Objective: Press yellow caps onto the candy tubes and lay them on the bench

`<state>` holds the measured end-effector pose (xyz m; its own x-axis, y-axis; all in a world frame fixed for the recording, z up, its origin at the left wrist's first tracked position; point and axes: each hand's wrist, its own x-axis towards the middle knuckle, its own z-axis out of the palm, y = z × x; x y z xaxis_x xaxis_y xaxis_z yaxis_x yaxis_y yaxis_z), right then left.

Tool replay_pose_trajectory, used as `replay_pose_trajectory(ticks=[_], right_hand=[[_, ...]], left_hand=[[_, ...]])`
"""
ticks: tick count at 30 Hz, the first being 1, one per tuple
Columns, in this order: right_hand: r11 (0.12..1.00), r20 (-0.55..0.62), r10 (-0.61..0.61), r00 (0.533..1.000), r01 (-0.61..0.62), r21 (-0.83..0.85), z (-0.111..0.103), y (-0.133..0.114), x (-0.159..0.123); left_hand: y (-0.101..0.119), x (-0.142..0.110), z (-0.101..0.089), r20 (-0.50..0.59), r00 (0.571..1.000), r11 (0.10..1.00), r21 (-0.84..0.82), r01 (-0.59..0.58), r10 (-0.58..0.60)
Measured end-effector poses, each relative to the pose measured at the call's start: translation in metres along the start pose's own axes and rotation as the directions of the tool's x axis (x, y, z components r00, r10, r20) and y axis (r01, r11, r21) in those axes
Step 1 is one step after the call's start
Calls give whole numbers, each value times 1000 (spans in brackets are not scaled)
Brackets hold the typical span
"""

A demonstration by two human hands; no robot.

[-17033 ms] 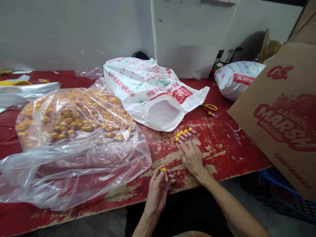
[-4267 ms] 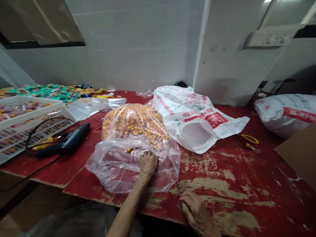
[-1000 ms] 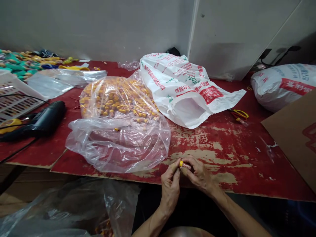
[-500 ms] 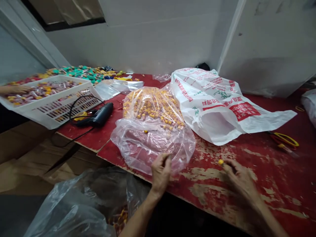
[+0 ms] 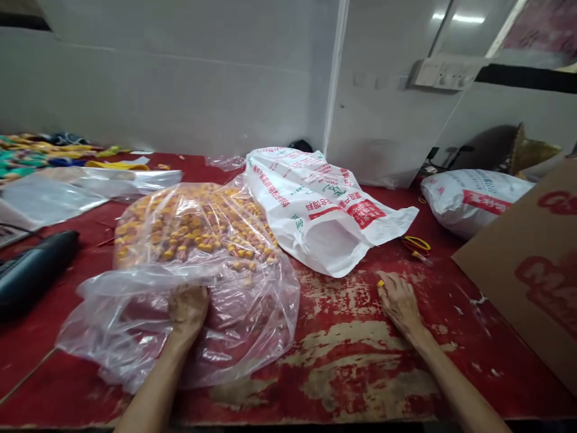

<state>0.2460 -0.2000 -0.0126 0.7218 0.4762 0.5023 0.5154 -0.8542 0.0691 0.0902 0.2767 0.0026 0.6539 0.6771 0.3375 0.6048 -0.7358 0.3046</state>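
Observation:
A clear plastic bag (image 5: 252, 313) lies on the red table, its open mouth facing me. Many small yellow-and-pinkish pieces (image 5: 193, 225) fill its far part. My left hand (image 5: 189, 307) reaches into the mouth of the bag, back of the hand up, its fingertips hidden from me. Further right, my right hand (image 5: 401, 300) rests low over the worn table top. A small yellow piece (image 5: 381, 283) shows at its thumb and forefinger; the other fingers are stretched forward.
Behind the bag lies a white printed sack (image 5: 311, 204), its mouth open. Yellow-handled scissors (image 5: 415, 243) are right of it. A cardboard box (image 5: 532, 258) and a stuffed sack (image 5: 473, 198) stand at the right. A black heat-gun-like tool (image 5: 38, 270) lies left on the red table (image 5: 342, 385).
My view has swung right, bringing the cardboard box into sight. My left hand has gone from the bag's near edge into its mouth. The yellow piece stays in my right hand.

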Motion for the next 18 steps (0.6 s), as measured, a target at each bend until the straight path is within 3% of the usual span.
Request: replay_pose_trajectory(ticks=[4, 8, 12, 18], right_hand=[[997, 79, -62, 995, 58, 56, 9, -21, 46], [998, 220, -51, 974, 45, 32, 38, -49, 114], [992, 310, 113, 944, -90, -87, 66, -67, 172], [935, 368, 340, 866, -268, -234, 89, -75, 217]], left_hand=[[-9, -6, 7, 12, 998, 995, 85, -56, 56], [-15, -20, 5, -42, 993, 986, 127, -105, 111], [-21, -28, 4, -143, 979, 984, 125, -125, 143], [-30, -30, 8, -223, 973, 998, 40, -43, 50]])
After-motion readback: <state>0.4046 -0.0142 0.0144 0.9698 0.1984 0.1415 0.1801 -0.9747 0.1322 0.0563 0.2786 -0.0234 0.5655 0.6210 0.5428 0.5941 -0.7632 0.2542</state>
